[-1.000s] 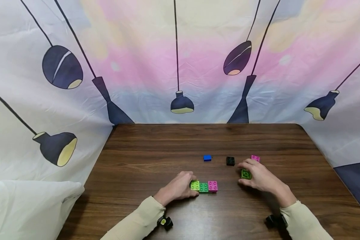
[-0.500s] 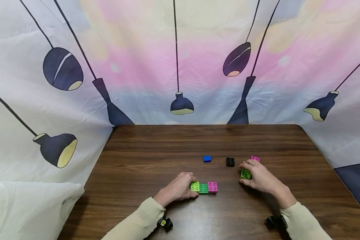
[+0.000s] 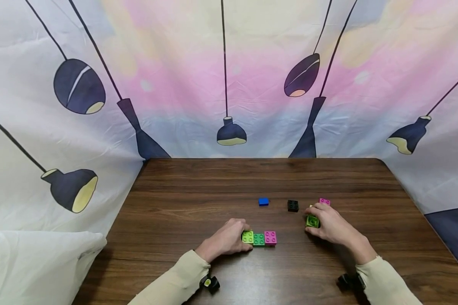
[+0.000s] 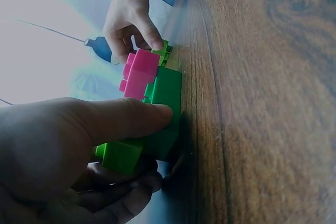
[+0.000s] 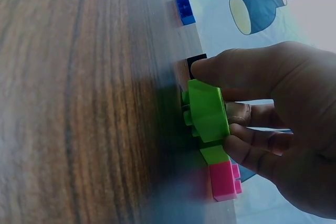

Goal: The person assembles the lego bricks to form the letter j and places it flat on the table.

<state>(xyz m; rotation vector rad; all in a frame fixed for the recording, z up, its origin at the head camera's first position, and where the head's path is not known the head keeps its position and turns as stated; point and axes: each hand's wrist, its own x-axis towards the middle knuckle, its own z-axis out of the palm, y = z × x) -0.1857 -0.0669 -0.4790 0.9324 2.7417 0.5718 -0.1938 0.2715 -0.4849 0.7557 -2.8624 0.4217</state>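
Observation:
My left hand grips the left end of a small toy brick build. Its green base carries a lime brick at the left and a pink brick at the right. In the left wrist view the thumb lies against the base's side, with fingers curled beyond. On the right, my right hand pinches a bright green brick between thumb and fingers. That brick is upside down: its hollow underside shows in the head view, and its studs face the tabletop in the right wrist view.
Beyond the hands, a blue brick and a black brick lie on the wooden table. Past the right fingers sits another pink brick, with a partly hidden lime brick near it. A printed cloth hangs behind.
Over the last second the right fingers have shifted very slightly right and the green brick in them has tilted a little. The left hand and its build stay in place.

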